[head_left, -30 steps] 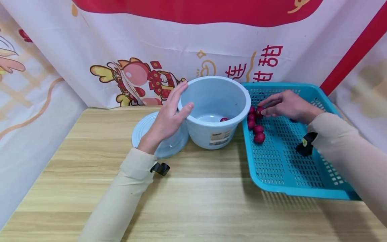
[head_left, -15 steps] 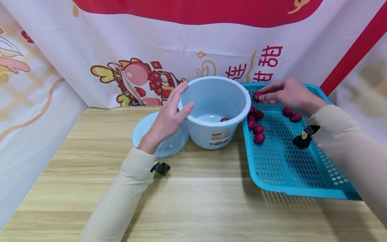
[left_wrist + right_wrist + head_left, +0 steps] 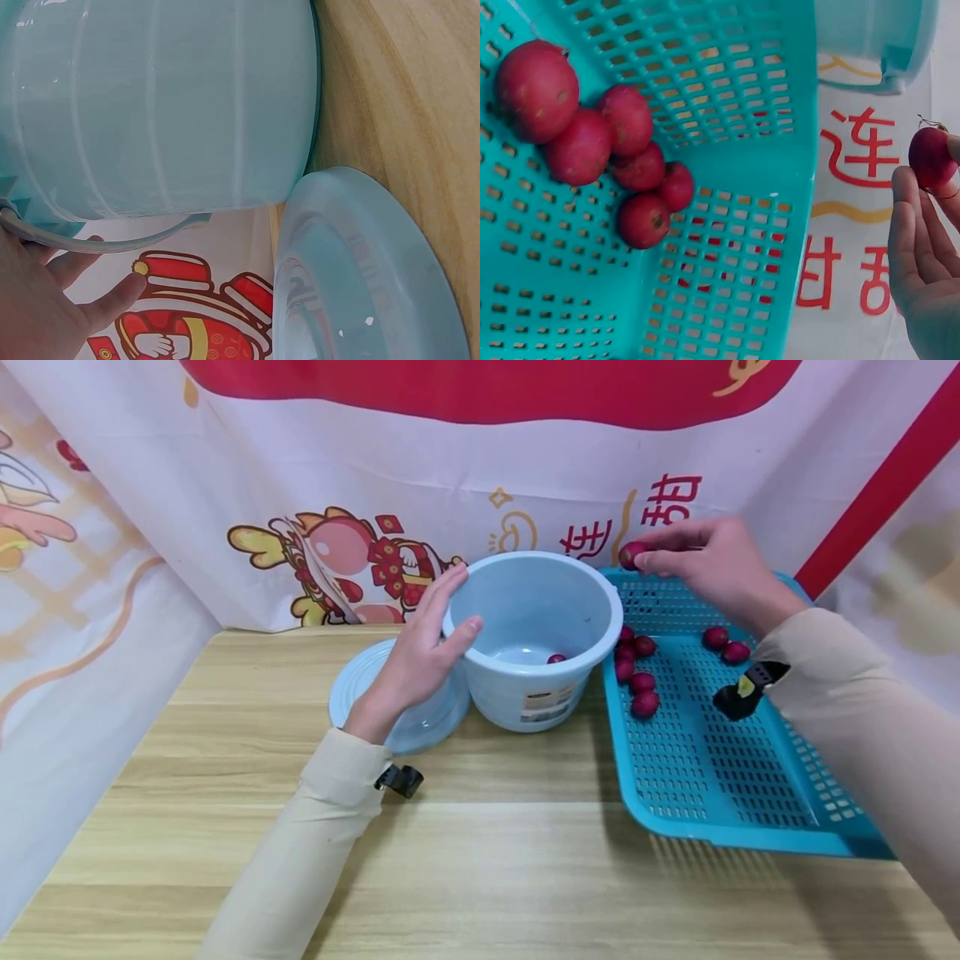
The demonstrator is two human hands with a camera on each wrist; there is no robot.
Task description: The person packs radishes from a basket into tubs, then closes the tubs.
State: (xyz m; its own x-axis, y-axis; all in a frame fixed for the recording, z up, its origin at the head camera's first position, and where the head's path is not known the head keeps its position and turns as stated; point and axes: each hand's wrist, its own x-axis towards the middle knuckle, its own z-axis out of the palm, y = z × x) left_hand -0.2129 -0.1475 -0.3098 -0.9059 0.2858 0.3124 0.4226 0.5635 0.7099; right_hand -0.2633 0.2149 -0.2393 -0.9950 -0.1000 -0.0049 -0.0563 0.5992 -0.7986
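In the head view, my left hand (image 3: 412, 664) rests against the left side of a light blue bucket (image 3: 517, 693), fingers extended along its rim. The left wrist view shows that hand beside the bucket's handle (image 3: 112, 244). One radish (image 3: 556, 657) lies at the bottom of the bucket. My right hand (image 3: 723, 564) pinches another radish (image 3: 632, 555) between thumb and fingers, raised over the back edge of a teal basket (image 3: 705, 839). A thin root shows on the held radish (image 3: 932, 157) in the right wrist view. Several radishes (image 3: 577, 146) lie clustered along the basket's left wall.
A light blue lid (image 3: 427, 727) lies on the wooden table (image 3: 480, 877) left of the bucket, partly under my left arm. Two more radishes (image 3: 726, 645) sit farther right in the basket. A printed cloth (image 3: 525, 468) hangs behind everything.
My right hand has picked a radish out of the cluster and lifted it up past the basket's back edge. The left hand stays at the bucket.
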